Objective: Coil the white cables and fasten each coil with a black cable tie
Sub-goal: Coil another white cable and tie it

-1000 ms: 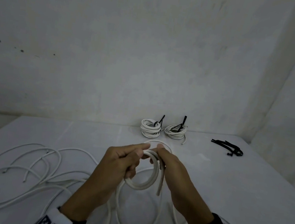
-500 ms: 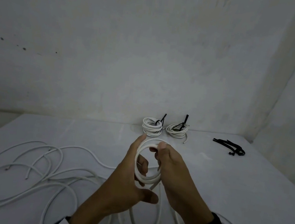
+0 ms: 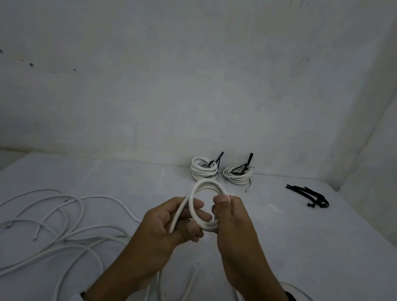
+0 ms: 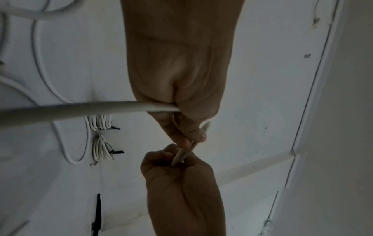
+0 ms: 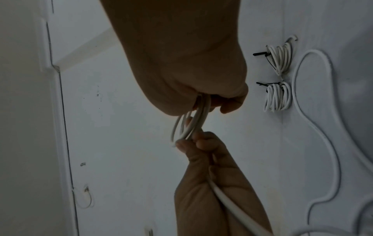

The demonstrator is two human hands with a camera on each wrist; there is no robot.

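Above the table's middle, both hands hold a small coil of white cable [image 3: 208, 183]. My right hand [image 3: 220, 209] pinches the coil's right side between thumb and curled fingers. My left hand [image 3: 183, 221] grips the coil's left side together with the strand that runs down to the loose loops. In the left wrist view the trailing cable [image 4: 80, 110] passes through the left hand [image 4: 191, 137]. The right wrist view shows the right hand [image 5: 210, 103] closed round the coil [image 5: 193, 123]. Several black cable ties [image 3: 310, 199] lie at the far right.
Two tied coils [image 3: 203, 169] [image 3: 238, 176] stand at the back by the wall. Loose white cables [image 3: 33, 225] sprawl over the left of the white table [image 3: 331, 241], and more loops lie under my wrists. Walls close the back and right.
My left hand, spread flat beside the coil half a second ago, has curled its fingers round the cable and the coil. The right hand has kept its hold.
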